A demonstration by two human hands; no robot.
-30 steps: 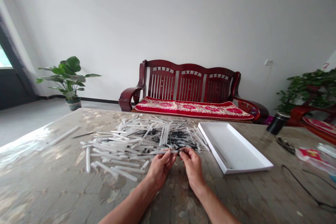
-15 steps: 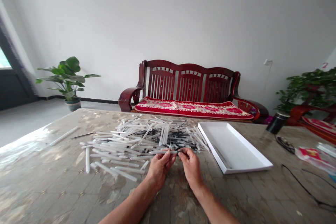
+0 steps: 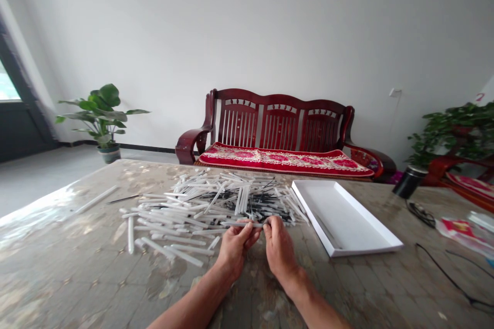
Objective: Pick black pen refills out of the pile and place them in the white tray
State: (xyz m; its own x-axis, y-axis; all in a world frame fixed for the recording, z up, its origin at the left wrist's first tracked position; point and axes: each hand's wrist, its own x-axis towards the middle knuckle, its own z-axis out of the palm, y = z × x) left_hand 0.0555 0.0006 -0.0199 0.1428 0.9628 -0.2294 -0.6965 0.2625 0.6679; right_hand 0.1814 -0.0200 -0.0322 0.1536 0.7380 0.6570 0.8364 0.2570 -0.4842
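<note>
My left hand (image 3: 236, 244) is closed on a translucent white pen barrel (image 3: 231, 224), which lies sideways over the near edge of a pile. At the barrel's right end, my right hand (image 3: 278, 242) pinches a small dark piece; its exact shape is hidden by the fingers. Behind both hands spreads the heap of loose white pen barrels (image 3: 165, 216), with thin black sticks like pen refills (image 3: 266, 203) among them on the right side. A shallow white box (image 3: 358, 221) stands to the right of my hands, holding a thin grey stick along its left wall.
The patterned table (image 3: 127, 298) carries a black cylinder (image 3: 409, 182), a dark cable (image 3: 447, 272) and a red-and-clear plastic packet (image 3: 461, 229) on the right. A clear tube (image 3: 96, 199) and a thin dark stick (image 3: 122, 199) lie left. A wooden bench (image 3: 280, 128) stands beyond.
My right hand has turned slightly about the dark end of the barrel, its fingers more curled now. The left hand keeps its hold, and the view has shifted a little.
</note>
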